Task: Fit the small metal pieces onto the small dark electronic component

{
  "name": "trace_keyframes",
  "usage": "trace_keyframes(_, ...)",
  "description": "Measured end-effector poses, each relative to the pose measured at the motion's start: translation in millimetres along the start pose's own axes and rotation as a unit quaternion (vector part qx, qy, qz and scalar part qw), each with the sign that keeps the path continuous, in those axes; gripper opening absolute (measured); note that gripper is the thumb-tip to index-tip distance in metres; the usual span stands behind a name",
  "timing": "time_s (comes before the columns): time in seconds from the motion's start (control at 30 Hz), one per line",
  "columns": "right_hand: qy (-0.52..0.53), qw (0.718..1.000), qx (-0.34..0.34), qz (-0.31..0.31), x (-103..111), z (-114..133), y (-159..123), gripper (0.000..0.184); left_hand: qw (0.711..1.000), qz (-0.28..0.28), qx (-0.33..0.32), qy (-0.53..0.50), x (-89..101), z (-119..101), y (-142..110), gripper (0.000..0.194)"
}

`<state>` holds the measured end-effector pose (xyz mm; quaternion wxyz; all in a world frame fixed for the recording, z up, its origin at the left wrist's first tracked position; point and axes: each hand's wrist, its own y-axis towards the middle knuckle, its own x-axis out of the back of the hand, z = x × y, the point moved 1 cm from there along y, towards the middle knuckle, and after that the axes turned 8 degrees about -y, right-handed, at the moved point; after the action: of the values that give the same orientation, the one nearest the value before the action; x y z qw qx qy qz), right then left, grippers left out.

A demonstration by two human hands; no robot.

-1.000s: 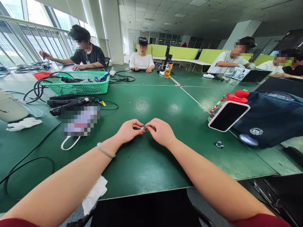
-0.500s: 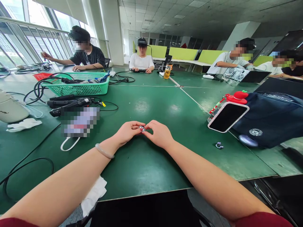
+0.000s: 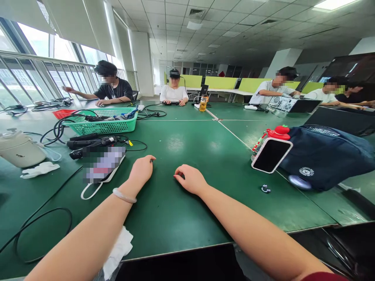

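Observation:
My left hand [image 3: 142, 171] is closed, with thumb and forefinger pinched on a small dark shiny piece [image 3: 151, 160] that is mostly covered by the fingers. To its right, my right hand [image 3: 191, 178] rests at the green table [image 3: 166, 207], its fingers loosely curled and the thumb a little apart. Nothing shows between those fingers, though the palm side is hidden. A gap of bare tabletop lies between the two hands. A small shiny C-shaped ear-clip earbud [image 3: 265, 189] lies farther right.
Left of my hands lie a blurred phone-like item [image 3: 105, 164], black devices [image 3: 90, 144] and cables near a green basket [image 3: 107, 125]. A phone [image 3: 272, 155] leans by a dark blue bag [image 3: 331, 156] at right. Tissue [image 3: 118, 249] hangs at the near edge. Several people sit around the table.
My hands have moved apart; the left went leftward with the small shiny piece, and the right let go of it. The view has tilted up slightly.

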<state>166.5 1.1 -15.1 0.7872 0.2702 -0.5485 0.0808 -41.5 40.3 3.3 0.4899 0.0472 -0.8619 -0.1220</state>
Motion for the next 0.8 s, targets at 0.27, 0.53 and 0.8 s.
trace_keyframes(0.27,0.051,0.998,0.005,0.029,1,-9,-1,0.013,0.992,-0.011,0.057,0.115,15.2,27,6,0.032)
trace_keyframes(0.53,0.057,0.998,0.01,0.036,-1,-9,-2,0.015,0.994,-0.029,0.069,0.082,14.8,29,8,0.024)
trace_keyframes(0.8,0.175,0.976,-0.053,0.119,0,-15,9,0.018,0.997,-0.02,0.078,-0.02,10.8,34,16,0.024)
